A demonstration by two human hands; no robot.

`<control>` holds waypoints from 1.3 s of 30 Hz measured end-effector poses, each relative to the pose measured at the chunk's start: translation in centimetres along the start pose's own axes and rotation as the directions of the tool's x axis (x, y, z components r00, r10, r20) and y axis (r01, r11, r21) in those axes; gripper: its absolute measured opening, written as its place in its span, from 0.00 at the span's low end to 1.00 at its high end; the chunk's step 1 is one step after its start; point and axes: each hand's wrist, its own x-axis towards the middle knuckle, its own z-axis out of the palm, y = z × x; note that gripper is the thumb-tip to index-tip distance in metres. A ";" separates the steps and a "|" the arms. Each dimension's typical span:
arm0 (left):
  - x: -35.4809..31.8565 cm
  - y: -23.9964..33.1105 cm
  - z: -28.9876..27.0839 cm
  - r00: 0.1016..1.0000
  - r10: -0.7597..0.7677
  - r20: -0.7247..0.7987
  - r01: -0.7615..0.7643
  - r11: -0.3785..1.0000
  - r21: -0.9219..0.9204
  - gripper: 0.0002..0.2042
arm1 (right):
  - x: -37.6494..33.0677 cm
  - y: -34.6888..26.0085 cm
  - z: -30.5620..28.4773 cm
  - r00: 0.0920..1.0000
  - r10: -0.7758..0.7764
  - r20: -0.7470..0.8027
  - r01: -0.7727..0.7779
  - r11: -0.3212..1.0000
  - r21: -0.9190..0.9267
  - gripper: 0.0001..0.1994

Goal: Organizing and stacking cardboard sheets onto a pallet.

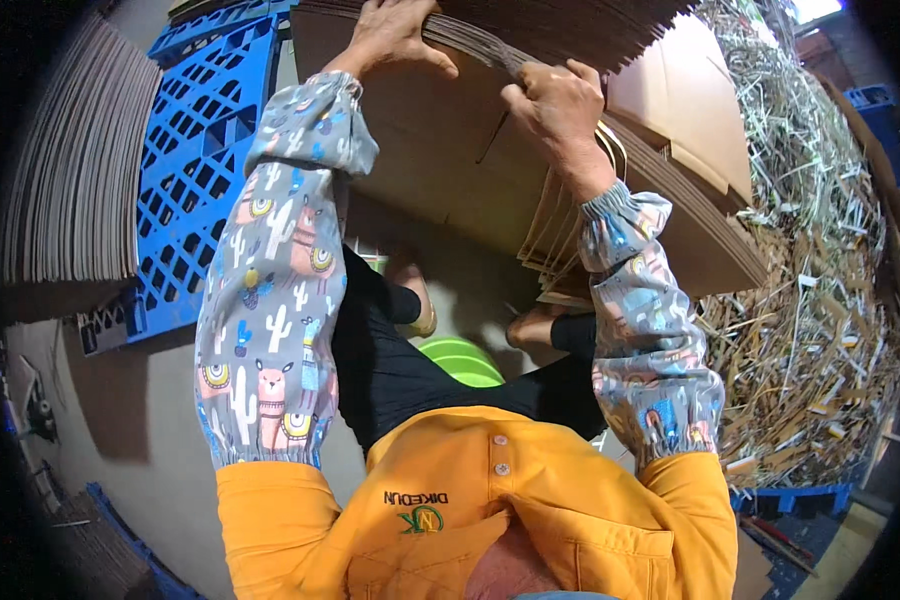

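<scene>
My left hand (pixel 392 40) is at the upper edge of a bundle of brown cardboard sheets (pixel 475 42), its thumb stretched along the near face and its fingers over the top, partly cut off by the frame. Further right, my right hand (pixel 562 112) is closed around the same edge, fingers curled. Between the hands the sheets bow slightly, and a broad cardboard face (pixel 425 130) drops below them toward my legs. Several cardboard pieces with curved cut edges (pixel 552 225) hang under my right wrist.
At the left, a tall cardboard stack (pixel 75 160) stands beside a blue plastic pallet (pixel 195 170). More flat cardboard (pixel 682 110) lies right of my right hand. Shredded paper and cardboard scraps (pixel 800 330) heap up at the far right. A green round stool (pixel 460 360) is beneath me.
</scene>
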 end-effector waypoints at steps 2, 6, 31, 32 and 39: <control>-0.1 -3.2 4.3 0.990 0.019 -0.139 -0.017 1.000 0.014 0.26 | 2.0 -4.2 -0.4 0.987 -0.103 -0.125 0.122 0.980 0.155 0.12; 0.2 1.5 3.7 0.979 0.015 -0.205 -0.052 0.983 -0.178 0.30 | 2.6 -7.2 1.1 0.975 0.214 0.059 -0.206 0.768 0.607 0.14; -7.3 9.9 -2.9 0.944 -0.057 -0.325 0.005 0.987 -0.160 0.24 | -15.7 19.6 -14.1 0.966 0.246 -0.080 -0.256 0.866 -0.430 0.19; -7.1 11.1 -2.8 0.940 -0.078 -0.332 0.015 0.982 -0.188 0.23 | -15.7 20.3 -15.0 0.955 0.292 -0.043 -0.284 0.867 -0.409 0.19; -4.5 15.8 0.4 0.875 -0.027 -0.484 -0.089 0.973 -0.214 0.13 | -21.7 28.5 -16.0 0.935 0.353 0.039 -0.315 0.874 -0.370 0.17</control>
